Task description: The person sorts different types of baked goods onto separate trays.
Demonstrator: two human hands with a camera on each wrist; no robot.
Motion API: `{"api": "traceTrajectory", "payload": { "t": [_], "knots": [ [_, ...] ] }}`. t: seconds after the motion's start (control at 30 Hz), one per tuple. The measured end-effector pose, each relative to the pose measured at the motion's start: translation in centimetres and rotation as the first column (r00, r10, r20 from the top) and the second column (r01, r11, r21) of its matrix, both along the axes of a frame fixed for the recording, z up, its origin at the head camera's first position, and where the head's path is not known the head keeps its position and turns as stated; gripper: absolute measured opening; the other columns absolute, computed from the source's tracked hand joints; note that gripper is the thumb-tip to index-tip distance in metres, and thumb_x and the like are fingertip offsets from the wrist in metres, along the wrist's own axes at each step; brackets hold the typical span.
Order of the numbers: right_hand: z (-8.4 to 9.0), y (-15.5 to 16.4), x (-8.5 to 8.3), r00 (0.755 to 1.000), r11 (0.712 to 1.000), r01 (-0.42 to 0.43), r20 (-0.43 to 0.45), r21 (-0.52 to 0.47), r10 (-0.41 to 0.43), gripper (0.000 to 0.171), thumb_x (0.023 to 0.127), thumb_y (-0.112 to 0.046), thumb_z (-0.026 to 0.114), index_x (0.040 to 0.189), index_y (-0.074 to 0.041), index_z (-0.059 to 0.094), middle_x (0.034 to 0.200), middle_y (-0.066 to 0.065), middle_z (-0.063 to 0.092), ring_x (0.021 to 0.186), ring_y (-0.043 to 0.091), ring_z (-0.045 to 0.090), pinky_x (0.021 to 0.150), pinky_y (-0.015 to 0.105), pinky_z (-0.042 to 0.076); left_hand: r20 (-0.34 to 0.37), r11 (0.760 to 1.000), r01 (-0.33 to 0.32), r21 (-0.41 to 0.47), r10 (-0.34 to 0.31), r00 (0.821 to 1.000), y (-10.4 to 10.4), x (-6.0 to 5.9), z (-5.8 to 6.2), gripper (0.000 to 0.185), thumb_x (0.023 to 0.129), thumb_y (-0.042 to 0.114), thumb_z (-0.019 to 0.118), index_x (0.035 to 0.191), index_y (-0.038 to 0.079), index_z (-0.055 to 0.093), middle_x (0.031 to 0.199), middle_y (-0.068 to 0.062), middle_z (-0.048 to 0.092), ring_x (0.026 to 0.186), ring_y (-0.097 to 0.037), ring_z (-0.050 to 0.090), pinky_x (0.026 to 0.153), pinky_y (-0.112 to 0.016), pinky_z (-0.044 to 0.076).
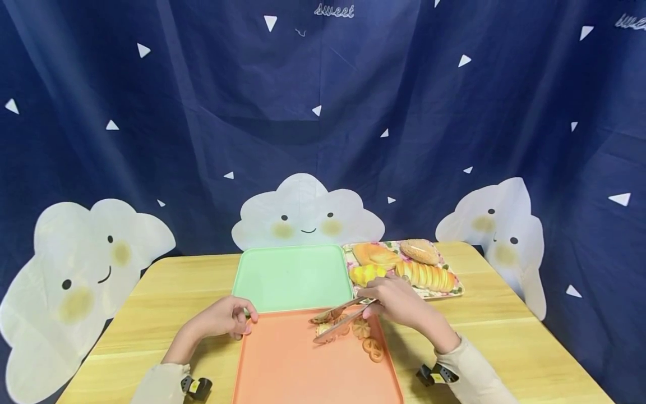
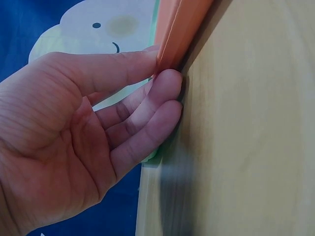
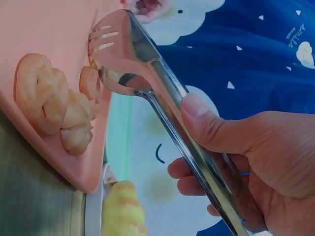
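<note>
While pinching the orange tray (image 1: 303, 370) by its left rim near the far corner with left hand (image 1: 222, 317), holding metal tongs (image 1: 335, 328) in right hand (image 1: 396, 297) over the tray's far right part. Curling left fingers, nipping only the rim between thumb and fingertips. Gripping the tongs between right thumb and fingers, arms partly spread; seemingly straddling a pale cookie (image 1: 323, 330) with the tips, can't tell whether touching. See also, right of it on the same tray, a flower-shaped cookie (image 1: 360, 329), then nearer, a pretzel-shaped cookie (image 1: 372, 348) by the right edge. Beyond on the counter (image 1: 197, 280), see a green tray (image 1: 292, 278) and, to its right, a floral tray (image 1: 458, 289) bearing yellow bread (image 1: 367, 274) and more loaves. Likely step: handling cookies with tongs on the orange tray; can't tell picking up from setting down. Next, probably calls for squeezing evenly if lifting, or easing the tongs apart if placing, while steadying the rim and sparing neighbouring cookies.
</note>
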State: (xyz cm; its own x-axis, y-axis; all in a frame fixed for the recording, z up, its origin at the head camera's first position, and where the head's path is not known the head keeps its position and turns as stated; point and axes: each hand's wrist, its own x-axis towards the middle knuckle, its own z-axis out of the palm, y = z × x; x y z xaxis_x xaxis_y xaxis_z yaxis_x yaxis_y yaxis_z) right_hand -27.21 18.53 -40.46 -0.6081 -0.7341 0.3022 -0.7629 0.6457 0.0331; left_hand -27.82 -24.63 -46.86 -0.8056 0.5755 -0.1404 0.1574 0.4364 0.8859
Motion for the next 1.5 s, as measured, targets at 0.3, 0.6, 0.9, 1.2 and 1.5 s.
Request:
{"api": "traceTrajectory", "payload": {
  "t": [0.3, 0.6, 0.9, 1.2, 1.5],
  "knots": [
    [0.0, -0.1, 0.2, 1.0, 1.0, 0.002, -0.017, -0.017, -0.002, 0.033, 0.079, -0.035, 0.079, 0.107, -0.019, 0.078, 0.091, -0.005, 0.074, 0.085, 0.013, 0.067, 0.076, 0.036, 0.046, 0.017, 1.0, 0.001, 0.021, -0.002, 1.0, -0.1, 0.0, 0.1, 0.019, 0.085, -0.008, 0.063, 0.104, -0.01, 0.065, 0.064, -0.001, 0.052, 0.06, -0.014, 0.054, 0.055, -0.027, 0.046],
    [0.2, -0.1, 0.3, 0.998, 0.999, -0.011, -0.058, -0.042, 0.008, 0.032, 0.079, -0.027, 0.082, 0.11, -0.018, 0.079, 0.089, -0.005, 0.073, 0.082, 0.012, 0.066, 0.075, 0.033, 0.046, 0.013, 1.0, -0.021, 0.011, 0.021, 1.0, 0.1, 0.1, 0.0, 0.019, 0.084, -0.008, 0.066, 0.103, -0.008, 0.066, 0.066, -0.005, 0.059, 0.059, -0.014, 0.054, 0.055, -0.026, 0.048],
    [0.7, -0.2, 0.0, 0.989, 0.995, -0.048, -0.141, -0.084, 0.036, 0.036, 0.077, -0.037, 0.08, 0.106, -0.016, 0.079, 0.083, -0.005, 0.071, 0.076, 0.01, 0.063, 0.071, 0.032, 0.047, 0.007, 1.0, -0.029, 0.009, 0.029, 1.0, 0.2, 0.2, 0.0, 0.019, 0.084, -0.007, 0.067, 0.102, -0.007, 0.067, 0.069, -0.01, 0.065, 0.059, -0.014, 0.055, 0.056, -0.027, 0.05],
    [1.2, -0.3, -1.3, 0.97, 0.981, -0.065, -0.244, -0.184, 0.019, 0.033, 0.075, -0.036, 0.082, 0.099, -0.016, 0.077, 0.077, -0.004, 0.066, 0.068, 0.012, 0.06, 0.064, 0.032, 0.049, 0.015, 1.0, -0.019, 0.02, 0.018, 1.0, 0.1, 0.3, 0.0, 0.019, 0.084, -0.007, 0.067, 0.102, -0.008, 0.066, 0.066, -0.006, 0.061, 0.059, -0.014, 0.055, 0.056, -0.026, 0.049],
    [1.9, -0.9, -2.9, 0.957, 0.98, -0.016, -0.285, -0.2, -0.043, 0.036, 0.083, -0.049, 0.071, 0.098, -0.017, 0.077, 0.072, -0.004, 0.063, 0.063, 0.014, 0.056, 0.056, 0.029, 0.044, 0.027, 0.999, -0.011, 0.049, 0.01, 1.0, 0.1, 0.4, -0.2, 0.02, 0.082, -0.009, 0.065, 0.102, -0.011, 0.065, 0.066, -0.008, 0.061, 0.059, -0.014, 0.054, 0.056, -0.025, 0.049]
  ]
}}
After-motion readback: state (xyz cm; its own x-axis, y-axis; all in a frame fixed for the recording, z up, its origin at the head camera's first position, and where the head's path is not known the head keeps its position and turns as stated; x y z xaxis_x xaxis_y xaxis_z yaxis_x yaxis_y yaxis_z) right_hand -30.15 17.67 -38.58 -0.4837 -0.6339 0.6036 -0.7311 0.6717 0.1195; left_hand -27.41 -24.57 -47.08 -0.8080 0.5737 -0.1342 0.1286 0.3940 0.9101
